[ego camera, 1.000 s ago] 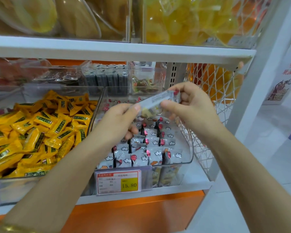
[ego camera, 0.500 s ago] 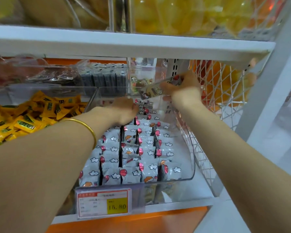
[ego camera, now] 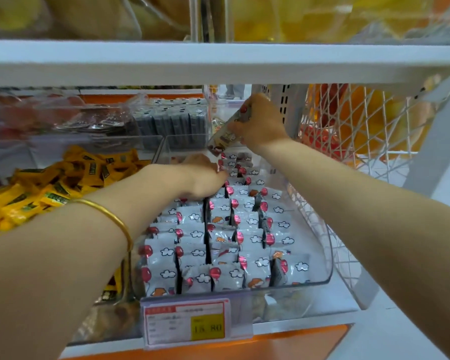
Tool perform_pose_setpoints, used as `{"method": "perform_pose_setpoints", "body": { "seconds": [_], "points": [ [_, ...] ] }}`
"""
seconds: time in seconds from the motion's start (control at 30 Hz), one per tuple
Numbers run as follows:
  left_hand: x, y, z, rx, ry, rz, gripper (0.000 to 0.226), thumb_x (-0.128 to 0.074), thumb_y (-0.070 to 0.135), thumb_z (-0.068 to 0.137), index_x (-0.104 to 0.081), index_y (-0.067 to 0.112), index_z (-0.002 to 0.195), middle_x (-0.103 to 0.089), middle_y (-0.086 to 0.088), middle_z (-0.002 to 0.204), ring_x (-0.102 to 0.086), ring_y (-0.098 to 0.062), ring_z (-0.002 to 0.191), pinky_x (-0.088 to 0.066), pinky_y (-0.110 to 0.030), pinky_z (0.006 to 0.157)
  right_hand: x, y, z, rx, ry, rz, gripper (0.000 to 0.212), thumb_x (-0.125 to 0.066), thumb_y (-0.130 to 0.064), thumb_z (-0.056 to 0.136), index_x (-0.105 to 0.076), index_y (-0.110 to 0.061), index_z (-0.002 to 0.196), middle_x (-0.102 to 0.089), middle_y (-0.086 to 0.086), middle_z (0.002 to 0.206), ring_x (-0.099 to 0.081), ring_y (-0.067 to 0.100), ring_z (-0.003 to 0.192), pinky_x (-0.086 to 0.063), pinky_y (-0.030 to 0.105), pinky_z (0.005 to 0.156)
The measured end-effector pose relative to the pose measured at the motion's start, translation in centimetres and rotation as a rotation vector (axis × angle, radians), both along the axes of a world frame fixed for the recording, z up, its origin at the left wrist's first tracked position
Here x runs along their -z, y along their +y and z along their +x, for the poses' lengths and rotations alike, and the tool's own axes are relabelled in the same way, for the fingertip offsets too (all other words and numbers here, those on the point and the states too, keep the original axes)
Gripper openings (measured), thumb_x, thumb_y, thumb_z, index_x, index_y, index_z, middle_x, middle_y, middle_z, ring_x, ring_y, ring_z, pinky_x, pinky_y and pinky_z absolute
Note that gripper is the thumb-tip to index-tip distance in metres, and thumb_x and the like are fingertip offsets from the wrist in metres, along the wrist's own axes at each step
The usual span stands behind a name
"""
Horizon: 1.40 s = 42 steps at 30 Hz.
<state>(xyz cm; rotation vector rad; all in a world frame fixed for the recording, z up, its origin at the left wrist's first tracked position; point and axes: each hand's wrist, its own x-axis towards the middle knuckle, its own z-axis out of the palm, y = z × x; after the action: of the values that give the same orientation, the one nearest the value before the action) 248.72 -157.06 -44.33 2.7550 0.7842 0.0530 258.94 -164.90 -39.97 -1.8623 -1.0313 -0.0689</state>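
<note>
You are pinching 1 grey snack packet (ego camera: 225, 133) in your right hand (ego camera: 260, 123), with thumb and fingers curled round its upper end. You are holding it above the back end of the clear bin (ego camera: 328, 255), just under the white shelf (ego camera: 218, 61) running over the bin. The packet's long axis is slanting, and its free lower end is pointing down and left toward the bin's back rows.

Your left hand (ego camera: 205, 178) is lying palm down on the filed packets (ego camera: 218, 242) in the back half of the bin. It is sitting just below that lower end, near it but seemingly not touching. Its fingers are dipping out of sight past the knuckles, so you cannot tell whether they are gripping a packet or only pressing the row back.

The coming move is likely turning on that short drop. The open spot is appearing to lie at the bin's back, just beyond your left hand, so the right hand is the nearer of the 2. It is probably needing to tip the packet upright to match the standing rows.

Left of the bin, yellow packets (ego camera: 50, 188) are lying loose, and right of it a wire basket (ego camera: 361, 141) is standing. On the bin's front a price tag (ego camera: 198, 323) is showing 15.80.
</note>
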Motion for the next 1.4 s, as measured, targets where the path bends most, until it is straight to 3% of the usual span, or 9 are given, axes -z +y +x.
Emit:
{"method": "perform_pose_setpoints", "body": {
  "seconds": [0.17, 0.37, 0.5, 0.7, 0.8, 1.07, 1.17, 1.27, 1.4],
  "points": [
    [-0.4, -0.6, -0.9, 0.051, 0.107, 0.005, 0.037, -0.026, 0.039, 0.096, -0.052, 0.013, 0.106, -0.053, -0.011, 0.120, -0.050, -0.027, 0.104, -0.040, -0.040, 0.095, 1.0, 2.2, -0.2, -0.051, -0.238, -0.171, 0.031, -0.063, -0.009, 0.086, -0.048, -0.005, 0.113, -0.050, 0.002, 0.095, -0.048, 0.017, 0.087, -0.044, 0.025, 0.077],
    [-0.8, -1.6, -2.3, 0.074, 0.213, 0.156, 0.053, -0.020, 0.039, 0.097, -0.025, 0.012, 0.142, -0.021, -0.011, 0.152, -0.020, -0.028, 0.138, -0.019, -0.050, 0.111, 3.0, 3.5, -0.5, -0.083, -0.424, -0.327, 0.027, -0.064, -0.022, 0.085, -0.057, -0.007, 0.107, -0.057, 0.011, 0.111, -0.053, 0.022, 0.095, -0.043, 0.030, 0.082],
    [-1.0, -2.4, -3.5, 0.050, 0.246, 0.215, 0.056, -0.016, 0.042, 0.097, -0.021, 0.013, 0.144, -0.015, -0.005, 0.154, -0.012, -0.025, 0.140, -0.010, -0.054, 0.112, 3.6, 3.4, -0.3, -0.166, -0.490, -0.598, 0.027, -0.048, -0.015, 0.095, -0.057, -0.011, 0.120, -0.058, 0.013, 0.124, -0.055, 0.030, 0.111, -0.045, 0.039, 0.095],
    [-1.2, -4.8, -5.7, 0.036, 0.203, 0.223, 0.055, -0.015, 0.039, 0.098, -0.016, 0.012, 0.146, -0.010, -0.006, 0.155, -0.006, -0.022, 0.142, -0.005, -0.051, 0.114, 0.6, 0.8, -1.3, -0.074, -0.188, -0.245, 0.013, -0.040, -0.008, 0.096, -0.051, -0.015, 0.102, -0.061, 0.009, 0.112, -0.060, 0.023, 0.101, -0.050, 0.034, 0.086],
    [-0.6, -6.6, -7.1, 0.057, 0.134, 0.121, 0.059, -0.008, 0.045, 0.098, -0.005, 0.017, 0.149, 0.003, 0.001, 0.157, 0.005, -0.014, 0.143, 0.005, -0.046, 0.114, 0.1, -2.3, -3.1, -0.065, -0.138, -0.200, 0.017, -0.043, -0.006, 0.095, -0.055, -0.012, 0.106, -0.060, 0.009, 0.120, -0.060, 0.021, 0.100, -0.047, 0.026, 0.076],
    [0.3, -8.4, -9.1, 0.069, 0.176, 0.161, 0.057, -0.006, 0.045, 0.098, -0.004, 0.020, 0.149, 0.009, 0.004, 0.157, 0.011, -0.009, 0.142, 0.014, -0.043, 0.111, 1.8, -12.6, -8.8, -0.118, -0.070, -0.127, 0.022, -0.051, 0.002, 0.088, -0.066, -0.014, 0.089, -0.067, -0.002, 0.092, -0.061, 0.010, 0.086, -0.048, 0.017, 0.076],
    [0.4, -9.7, -9.6, 0.104, 0.032, 0.161, 0.056, -0.009, 0.045, 0.098, -0.019, 0.019, 0.146, -0.007, 0.000, 0.157, 0.001, -0.012, 0.144, 0.006, -0.046, 0.112, 1.9, -14.4, -9.9, -0.145, -0.158, -0.203, 0.016, -0.059, -0.003, 0.086, -0.071, -0.014, 0.089, -0.068, -0.002, 0.087, -0.061, 0.011, 0.083, -0.046, 0.014, 0.074],
    [1.2, -10.6, -10.3, 0.137, 0.077, 0.189, 0.056, -0.009, 0.047, 0.097, -0.009, 0.024, 0.149, 0.000, 0.003, 0.158, 0.007, -0.012, 0.143, 0.009, -0.047, 0.112, 2.0, -15.2, -10.3, -0.186, -0.330, -0.346, 0.012, -0.064, -0.016, 0.085, -0.073, -0.017, 0.092, -0.069, -0.004, 0.087, -0.058, 0.009, 0.079, -0.038, 0.009, 0.069],
    [1.6, -10.2, -10.9, 0.090, 0.106, 0.209, 0.055, -0.010, 0.046, 0.098, -0.006, 0.025, 0.148, 0.005, 0.005, 0.157, 0.009, -0.011, 0.143, 0.009, -0.049, 0.111, 3.1, -15.0, -10.5, -0.177, -0.567, -0.536, 0.019, -0.064, -0.036, 0.084, -0.071, -0.024, 0.096, -0.062, -0.004, 0.092, -0.045, 0.016, 0.091, -0.037, 0.029, 0.088]
  ]
}}
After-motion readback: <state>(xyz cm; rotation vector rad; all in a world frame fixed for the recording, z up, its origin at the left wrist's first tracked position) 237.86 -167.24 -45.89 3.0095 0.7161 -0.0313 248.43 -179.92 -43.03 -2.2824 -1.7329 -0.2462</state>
